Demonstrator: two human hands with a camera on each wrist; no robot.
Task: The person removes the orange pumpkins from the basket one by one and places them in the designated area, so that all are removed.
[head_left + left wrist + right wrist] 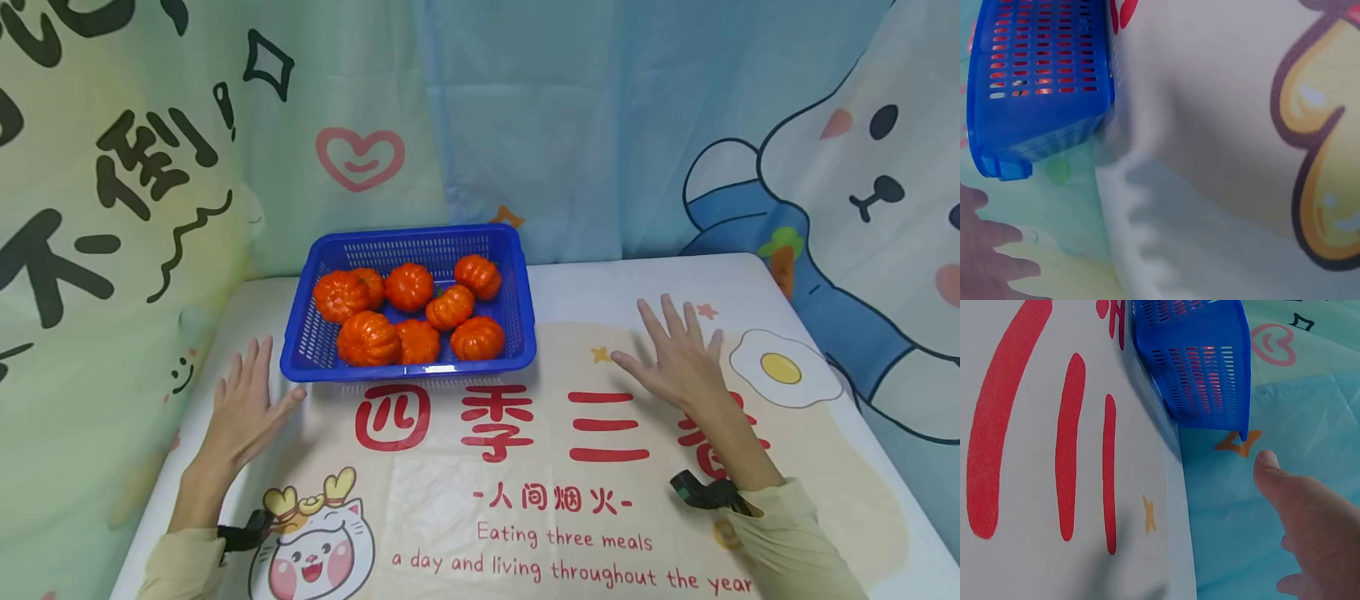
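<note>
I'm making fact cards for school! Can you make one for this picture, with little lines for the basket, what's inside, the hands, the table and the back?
Basket: blue, with holes in its sides, on the table
Inside: orange pumpkins, eight that I can see
Left hand: fingers straight, near the basket's left side, holding nothing
Right hand: fingers spread, right of the basket, holding nothing
Tabletop: red writing and an egg picture
Back: blue-green curtain with drawings
</note>
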